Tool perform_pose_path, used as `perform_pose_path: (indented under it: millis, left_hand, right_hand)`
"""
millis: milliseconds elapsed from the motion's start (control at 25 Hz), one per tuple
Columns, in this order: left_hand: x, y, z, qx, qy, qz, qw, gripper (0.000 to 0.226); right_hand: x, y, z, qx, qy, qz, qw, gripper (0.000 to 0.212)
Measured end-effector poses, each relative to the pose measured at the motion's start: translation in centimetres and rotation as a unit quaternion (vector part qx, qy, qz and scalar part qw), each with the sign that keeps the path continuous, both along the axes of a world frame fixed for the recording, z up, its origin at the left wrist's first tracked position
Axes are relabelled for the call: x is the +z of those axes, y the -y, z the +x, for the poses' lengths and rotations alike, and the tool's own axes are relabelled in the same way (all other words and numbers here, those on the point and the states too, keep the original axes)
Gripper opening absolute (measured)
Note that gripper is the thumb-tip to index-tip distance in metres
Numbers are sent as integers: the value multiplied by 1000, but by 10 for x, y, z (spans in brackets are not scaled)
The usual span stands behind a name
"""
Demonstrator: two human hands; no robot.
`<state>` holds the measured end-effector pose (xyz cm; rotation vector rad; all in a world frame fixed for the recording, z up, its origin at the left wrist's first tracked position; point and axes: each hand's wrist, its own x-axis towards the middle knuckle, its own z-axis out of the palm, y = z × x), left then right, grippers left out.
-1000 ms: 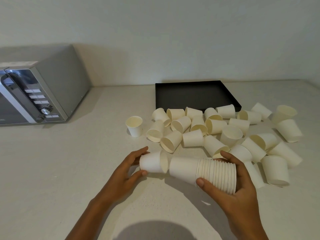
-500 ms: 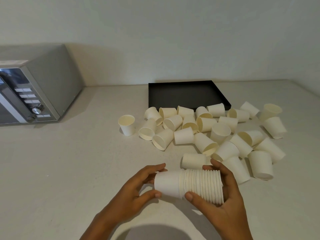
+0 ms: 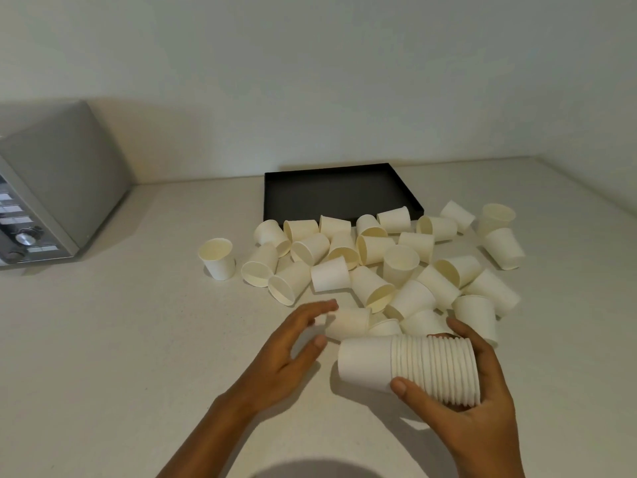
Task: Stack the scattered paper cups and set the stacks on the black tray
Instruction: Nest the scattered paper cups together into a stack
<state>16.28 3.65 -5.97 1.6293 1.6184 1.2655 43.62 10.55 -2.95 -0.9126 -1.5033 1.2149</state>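
place: home kitchen | signs: silver microwave (image 3: 51, 188) on pale countertop (image 3: 103, 339) | plain white wall (image 3: 310, 63) | paper cups (image 3: 379, 263)

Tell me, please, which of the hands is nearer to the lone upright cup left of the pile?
Left. The left hand reaches beside the pile, right of the upright cup; the right hand, gripping the stack, is farther right.

Matt white paper cups (image 3: 379, 267) with smooth walls, a nested stack (image 3: 410, 370) showing ridged rolled rims, matt black tray (image 3: 339, 193) (material unclear), pale countertop (image 3: 113, 339) with a faintly speckled matt finish, brushed grey metal microwave (image 3: 65, 167), glossy control panel.
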Motion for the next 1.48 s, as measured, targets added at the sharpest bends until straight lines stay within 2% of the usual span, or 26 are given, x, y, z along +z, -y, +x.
perform_pose_path:
  millis: [160,240,320,480,640,760,1040,1480]
  left_hand:
    - [-14,-34,-4,33,-144,-72,986,74]
    - [-22,-44,-7,33,-211,-87,973,72]
    - [-27,-48,-10,33,-233,-88,968,68]
    - [-29,-38,-18,35,-205,-78,975,64]
    - [-26,-13,-26,55,-131,-61,988,72]
    - [-23,5,-24,59,-96,-62,992,76]
    - [-1,23,-1,25,-123,-35,991,72]
    - [13,9,59,-9,-79,-17,997,69]
  right_hand:
    - [-1,-17,18,-33,-8,-3,999,123]
    - [-2,-24,25,-43,-11,-7,999,124]
    - [-1,-29,29,-49,-11,-8,999,126]
    - [0,-34,31,-56,-26,-12,998,123]
    - [-3,-34,25,-47,-23,-11,999,114]
    - [0,-29,16,-37,-15,-9,999,117]
    - [4,-12,5,2,-11,-12,1000,120]
    - [-1,-4,19,12,-47,-27,998,131]
